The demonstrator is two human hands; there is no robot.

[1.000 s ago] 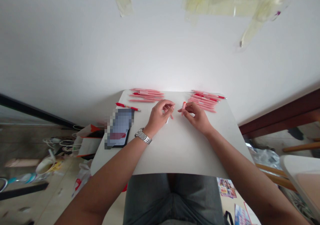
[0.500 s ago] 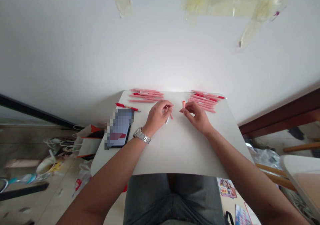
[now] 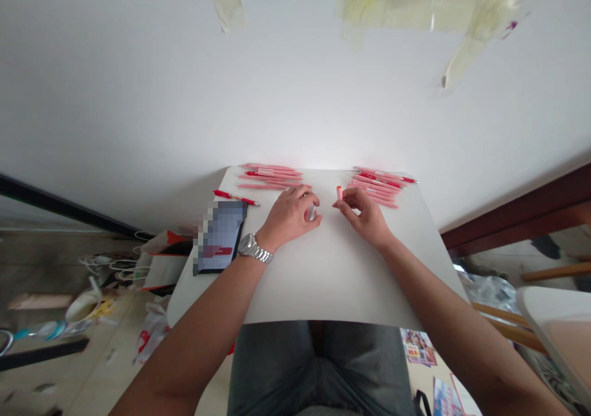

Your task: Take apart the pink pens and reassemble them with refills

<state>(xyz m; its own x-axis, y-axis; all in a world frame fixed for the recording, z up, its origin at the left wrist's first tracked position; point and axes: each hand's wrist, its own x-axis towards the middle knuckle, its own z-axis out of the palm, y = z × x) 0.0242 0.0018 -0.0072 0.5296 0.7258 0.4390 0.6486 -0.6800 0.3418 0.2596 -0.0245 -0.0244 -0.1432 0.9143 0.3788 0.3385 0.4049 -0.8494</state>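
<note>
Your left hand point(image 3: 290, 214) has dropped lower over the white counter point(image 3: 332, 280) in the last second. Its fingers have curled in tighter around the small pale pen part point(image 3: 313, 213). Only a glint of that part now shows at your fingertips, where a longer white stick with a pink tip stuck out before, so I cannot tell which way it points. Your right hand point(image 3: 364, 214) is pinched on the short pink plastic pen barrel point(image 3: 340, 192). The barrel has come from a tilt to standing nearly upright, its end poking up above your thumb and forefinger.

The two pieces are near each other but apart, with a strip of bare counter between your hands, so nothing is joined at this moment. I judge the work to be mid-step, with each hand closed on its own piece.

The loose batch of pink pens on the far left point(image 3: 272, 175) and the batch of pink pens on the far right point(image 3: 376, 185) have not moved. Neither has the single red pen point(image 3: 235, 198) or the dark phone point(image 3: 219, 236) beside your metal wristwatch point(image 3: 253, 248).
</note>
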